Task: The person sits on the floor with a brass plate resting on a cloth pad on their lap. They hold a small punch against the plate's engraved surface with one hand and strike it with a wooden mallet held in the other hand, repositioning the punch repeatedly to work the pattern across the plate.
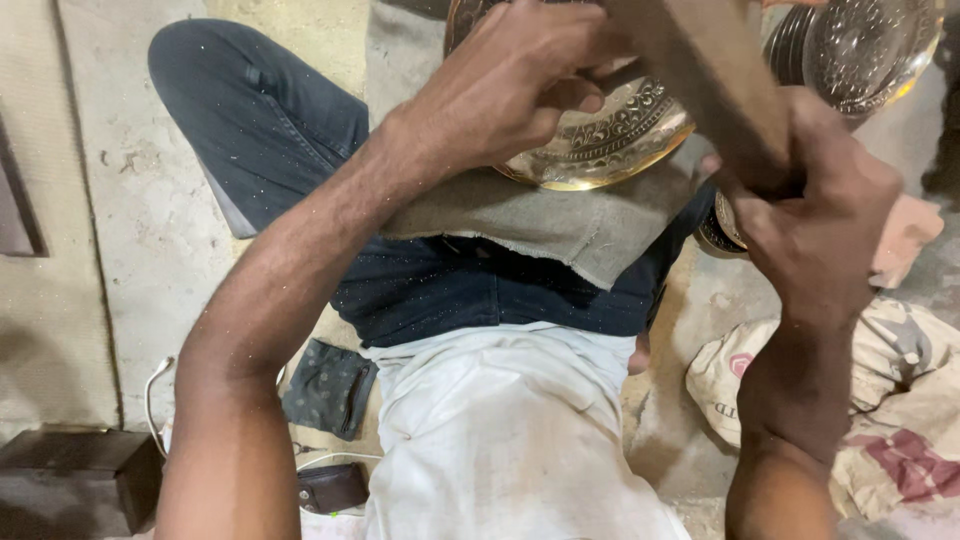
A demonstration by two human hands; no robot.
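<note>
An engraved brass plate (612, 135) lies on a grey cloth (560, 220) spread over my lap. My left hand (510, 80) rests on the plate's near edge, fingers curled around a thin dark tool whose tip is hidden. My right hand (815, 190) is closed around the handle of a wooden mallet (705, 70), which slants up across the plate toward the top of the view.
Several more shiny brass plates (865, 45) are stacked at the top right. A printed sack (900, 400) lies on the concrete floor at the right. A folded dark cloth (328, 388), a small brown pouch (332, 486) and a white cable (152, 385) lie at my left.
</note>
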